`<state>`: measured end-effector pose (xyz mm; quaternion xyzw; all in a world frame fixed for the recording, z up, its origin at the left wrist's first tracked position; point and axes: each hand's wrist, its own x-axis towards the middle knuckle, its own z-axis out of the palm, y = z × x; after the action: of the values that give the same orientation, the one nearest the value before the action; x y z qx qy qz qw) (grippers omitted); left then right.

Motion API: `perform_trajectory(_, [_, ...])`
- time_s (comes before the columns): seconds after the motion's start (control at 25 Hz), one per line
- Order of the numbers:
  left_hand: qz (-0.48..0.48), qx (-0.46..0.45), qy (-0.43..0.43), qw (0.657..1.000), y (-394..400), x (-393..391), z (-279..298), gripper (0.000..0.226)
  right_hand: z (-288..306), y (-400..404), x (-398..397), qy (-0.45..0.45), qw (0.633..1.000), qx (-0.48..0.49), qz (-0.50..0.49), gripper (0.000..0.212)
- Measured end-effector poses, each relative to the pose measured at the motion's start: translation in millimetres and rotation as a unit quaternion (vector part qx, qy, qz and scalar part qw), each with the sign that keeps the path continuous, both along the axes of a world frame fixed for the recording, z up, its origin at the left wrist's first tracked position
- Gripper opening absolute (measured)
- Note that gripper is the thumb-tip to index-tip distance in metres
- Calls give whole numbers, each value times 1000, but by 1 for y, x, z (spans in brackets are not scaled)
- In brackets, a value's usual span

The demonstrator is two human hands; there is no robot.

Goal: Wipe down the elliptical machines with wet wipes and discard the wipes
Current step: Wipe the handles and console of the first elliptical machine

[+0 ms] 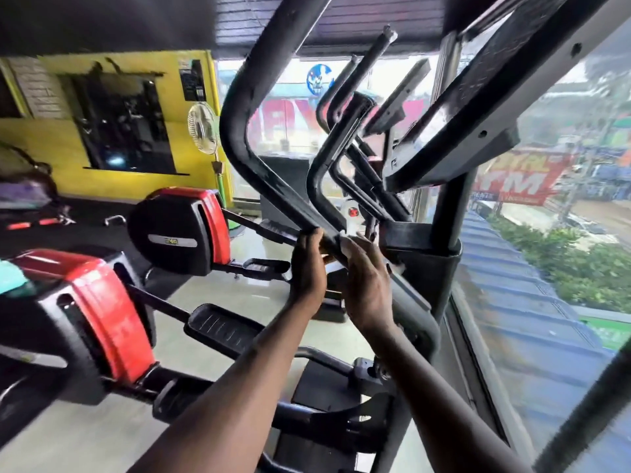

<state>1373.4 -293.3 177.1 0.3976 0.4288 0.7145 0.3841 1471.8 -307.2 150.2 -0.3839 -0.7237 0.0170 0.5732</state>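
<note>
I have both hands up on the nearest elliptical's black handlebar (259, 172), where its lower run slopes down toward centre frame. My left hand (307, 268) has its fingers curled over the bar from the 9 o'clock side. My right hand (367, 285) sits just beside it at 3 o'clock, fingers folded around a white wipe (348, 237) pressed on the bar (only a scrap of it shows). Two red-shrouded ellipticals (102, 308) stand off at 8 o'clock.
</note>
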Motion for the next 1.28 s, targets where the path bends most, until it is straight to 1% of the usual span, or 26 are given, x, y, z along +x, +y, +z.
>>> perform_trajectory(0.04, [3, -4, 0, 1000, 2, -1, -1, 36, 0, 0, 7, 2, 1000, -14, -7, 47])
perform_trajectory(0.08, [2, -6, 1, 1000, 4, -2, 0, 42, 9, 2, 7, 11, 998, -53, -25, 45])
perform_trajectory(0.12, [-2, -11, -6, 1000, 5, -1, 0, 42, 22, 6, 1, 7, 995, -86, -42, 44])
perform_trajectory(0.16, [-8, -9, -21, 1000, 5, 1, 1, 38, 35, 5, -8, -9, 995, -93, -41, 44])
perform_trajectory(0.24, [-26, 7, -55, 998, 3, 4, 2, 31, 40, -2, -23, -23, 998, -55, -9, 44])
perform_trajectory(0.28, [-27, 12, -69, 997, 3, 3, 1, 30, 32, -5, -22, -29, 999, -22, 8, 43])
perform_trajectory(0.36, [7, 17, -80, 997, 6, -4, 3, 33, 8, -9, -5, -36, 998, 49, 22, 41])
perform_trajectory(0.4, [28, 24, -73, 997, 9, -9, 6, 33, 5, -5, 2, -24, 998, 59, 24, 40])
perform_trajectory(0.44, [48, 32, -67, 996, 11, -13, 10, 32, 13, 5, 3, 7, 998, 45, 32, 36])
perform_trajectory(0.48, [64, 35, -60, 995, 13, -15, 16, 31, 28, 14, -5, 53, 997, 12, 57, 30])
perform_trajectory(0.52, [71, 33, -64, 995, 14, -15, 21, 29, 46, 18, -15, 70, 993, -18, 98, 25])
perform_trajectory(0.56, [68, 39, -81, 994, 14, -12, 26, 26, 58, 20, -24, 56, 990, -16, 129, 22])
perform_trajectory(0.6, [69, 47, -99, 992, 14, -9, 29, 24, 59, 24, -26, 21, 990, 23, 141, 21])
perform_trajectory(0.68, [102, 49, -116, 987, 16, -1, 27, 26, 45, 36, -7, -47, 976, 112, 181, 20])
perform_trajectory(0.72, [128, 45, -124, 983, 17, 0, 25, 24, 37, 42, 6, -57, 971, 126, 197, 20])
perform_trajectory(0.76, [154, 43, -130, 979, 18, 0, 24, 21, 36, 48, 15, -49, 970, 116, 207, 19])
perform_trajectory(0.84, [203, 27, -136, 969, 19, 4, 27, 24, 55, 61, 9, 1, 976, 24, 217, 18])
perform_trajectory(0.88, [219, 15, -143, 965, 18, 7, 28, 27, 67, 61, 0, 12, 973, -15, 230, 19])
perform_trajectory(0.92, [232, 8, -154, 960, 16, 11, 29, 27, 72, 60, -6, 2, 968, -23, 248, 20])
perform_trajectory(1.04, [281, -19, -133, 950, 8, 13, 32, 25, 59, 61, 3, -51, 947, 67, 309, 22])
perform_trajectory(1.08, [286, -24, -121, 950, 6, 12, 36, 25, 53, 65, 11, -52, 943, 73, 321, 23])
perform_trajectory(1.16, [292, -16, -103, 951, 5, 7, 45, 47, 66, 74, 10, -30, 950, 45, 307, 22])
perform_trajectory(1.2, [293, -4, -104, 950, 6, 4, 48, 52, 78, 72, 2, -22, 954, 28, 298, 22])
perform_trajectory(1.28, [299, 9, -96, 949, 10, -4, 51, 53, 86, 59, -14, -52, 957, 24, 284, 32])
